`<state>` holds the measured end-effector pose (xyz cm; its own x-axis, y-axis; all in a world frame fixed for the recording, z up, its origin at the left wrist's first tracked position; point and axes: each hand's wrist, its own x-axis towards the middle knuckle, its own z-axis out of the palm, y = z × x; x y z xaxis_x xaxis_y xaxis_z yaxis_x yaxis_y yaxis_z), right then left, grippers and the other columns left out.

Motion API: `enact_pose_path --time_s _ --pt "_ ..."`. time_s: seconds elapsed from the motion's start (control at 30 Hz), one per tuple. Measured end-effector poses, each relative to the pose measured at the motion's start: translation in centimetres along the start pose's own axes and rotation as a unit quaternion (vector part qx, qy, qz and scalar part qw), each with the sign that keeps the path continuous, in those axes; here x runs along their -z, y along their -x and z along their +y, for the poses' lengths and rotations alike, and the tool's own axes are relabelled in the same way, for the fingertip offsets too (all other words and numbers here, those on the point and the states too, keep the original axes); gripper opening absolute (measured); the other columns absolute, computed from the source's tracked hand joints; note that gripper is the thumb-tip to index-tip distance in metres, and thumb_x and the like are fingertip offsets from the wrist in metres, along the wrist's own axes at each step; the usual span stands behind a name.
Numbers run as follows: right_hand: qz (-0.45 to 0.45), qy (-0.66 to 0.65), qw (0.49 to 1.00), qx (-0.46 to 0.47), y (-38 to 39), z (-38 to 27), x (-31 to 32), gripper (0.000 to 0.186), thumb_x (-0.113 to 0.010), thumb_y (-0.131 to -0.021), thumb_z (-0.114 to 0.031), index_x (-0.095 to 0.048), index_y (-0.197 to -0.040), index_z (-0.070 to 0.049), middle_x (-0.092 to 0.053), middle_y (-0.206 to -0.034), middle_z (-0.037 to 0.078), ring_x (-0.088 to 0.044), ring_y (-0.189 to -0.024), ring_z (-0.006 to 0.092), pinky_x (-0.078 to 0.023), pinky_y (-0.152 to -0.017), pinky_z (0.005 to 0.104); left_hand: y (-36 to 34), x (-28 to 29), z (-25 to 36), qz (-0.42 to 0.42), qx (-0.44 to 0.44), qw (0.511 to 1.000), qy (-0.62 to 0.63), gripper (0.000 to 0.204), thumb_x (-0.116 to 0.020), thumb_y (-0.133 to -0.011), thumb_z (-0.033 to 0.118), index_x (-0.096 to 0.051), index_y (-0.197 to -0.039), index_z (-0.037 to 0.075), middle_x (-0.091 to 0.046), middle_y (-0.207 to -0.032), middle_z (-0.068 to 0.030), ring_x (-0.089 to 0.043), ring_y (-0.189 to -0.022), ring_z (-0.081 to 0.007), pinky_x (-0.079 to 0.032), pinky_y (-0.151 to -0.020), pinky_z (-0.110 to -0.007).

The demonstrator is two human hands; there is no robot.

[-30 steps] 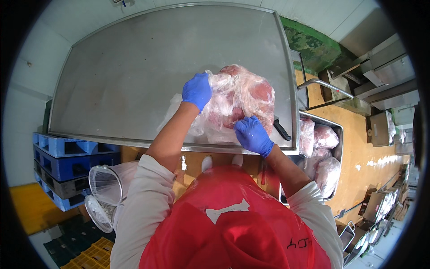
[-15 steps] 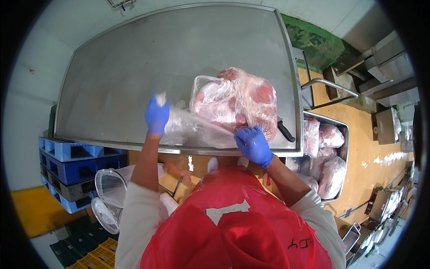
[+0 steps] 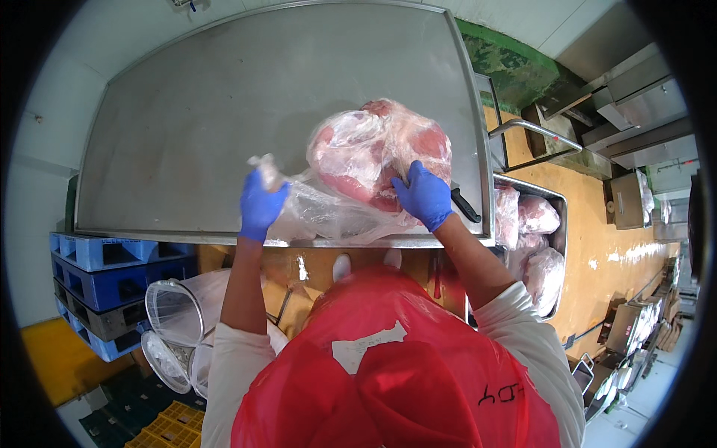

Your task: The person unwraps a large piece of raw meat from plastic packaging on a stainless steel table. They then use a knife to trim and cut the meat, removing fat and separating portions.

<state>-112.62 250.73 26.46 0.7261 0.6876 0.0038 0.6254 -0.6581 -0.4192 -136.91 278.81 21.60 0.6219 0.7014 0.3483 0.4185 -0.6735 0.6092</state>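
A large chunk of raw meat point(image 3: 346, 153) sits on the steel table, partly wrapped in clear plastic film. My left hand point(image 3: 261, 207), in a blue glove, is closed round the bunched end of the plastic film point(image 3: 328, 211), left of the meat. From that hand the film stretches loosely along the near side of the chunk. Blue-gloved too, my right hand point(image 3: 424, 196) touches the front of the meat with thumb and fingers apart. A black-handled knife point(image 3: 466, 205) lies just right of it; its blade is mostly hidden.
The steel table point(image 3: 202, 112) has a raised rim. On the right, a metal tub point(image 3: 556, 299) holds several wrapped meat pieces beside a cart handle point(image 3: 534, 125). Stacked pallets point(image 3: 112, 280) and clear-bagged bins point(image 3: 179, 310) stand at the left.
My right hand has let go of the stretched film and moved up onto the meat. The film has slackened, and the upper left part of the meat shows less loose film.
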Motion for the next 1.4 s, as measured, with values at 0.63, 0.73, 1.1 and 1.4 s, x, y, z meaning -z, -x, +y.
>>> enact_pose_path --time_s 0.63,0.73,1.1,1.4 --pt "0.128 -0.387 0.889 -0.209 18.3 19.2 6.3 0.033 -0.057 -0.105 -0.021 -0.055 -0.074 -0.009 -0.051 -0.066 -0.004 -0.044 -0.062 0.0043 -0.035 -0.052 0.0273 -12.2 -14.7 9.9 0.052 0.005 0.995 0.08 0.032 -0.057 -0.1 0.031 -0.07 -0.095 0.002 -0.07 -0.092 -0.0231 -0.067 -0.087 -0.0443 -0.052 -0.081 -0.053" --pt "0.04 -0.172 0.981 -0.076 22.7 19.2 2.2 0.026 -0.064 -0.099 -0.018 -0.06 -0.083 0.003 -0.054 -0.065 0.012 -0.045 -0.063 0.0144 -0.044 -0.059 0.0382 -13.0 -14.6 8.9 0.038 0.041 0.996 0.074 0.034 -0.057 -0.101 0.032 -0.069 -0.092 0.002 -0.069 -0.092 -0.0253 -0.067 -0.088 -0.045 -0.052 -0.079 -0.053" --pt "0.175 -0.087 0.969 0.15 0.1 5.0 2.7 0.056 -0.077 -0.083 -0.025 -0.06 -0.132 -0.006 -0.062 -0.122 0.019 -0.061 -0.111 0.0424 -0.05 -0.093 0.0504 -9.3 -12.8 11.5 0.059 0.002 0.997 0.046 0.048 -0.056 -0.104 0.042 -0.062 -0.076 0.004 -0.066 -0.077 -0.0248 -0.062 -0.072 -0.049 -0.047 -0.064 -0.057" --pt "0.182 -0.284 0.941 0.02 -2.2 4.8 0.5 0.018 -0.055 -0.081 0.002 -0.068 -0.093 -0.003 -0.065 -0.085 0.021 -0.067 -0.08 0.036 -0.054 -0.074 0.0409 -9.5 -13.3 4.4 0.106 0.14 0.981 0.078 0.052 -0.056 -0.102 0.043 -0.067 -0.076 -0.001 -0.065 -0.076 -0.0267 -0.062 -0.068 -0.0466 -0.048 -0.066 -0.053"
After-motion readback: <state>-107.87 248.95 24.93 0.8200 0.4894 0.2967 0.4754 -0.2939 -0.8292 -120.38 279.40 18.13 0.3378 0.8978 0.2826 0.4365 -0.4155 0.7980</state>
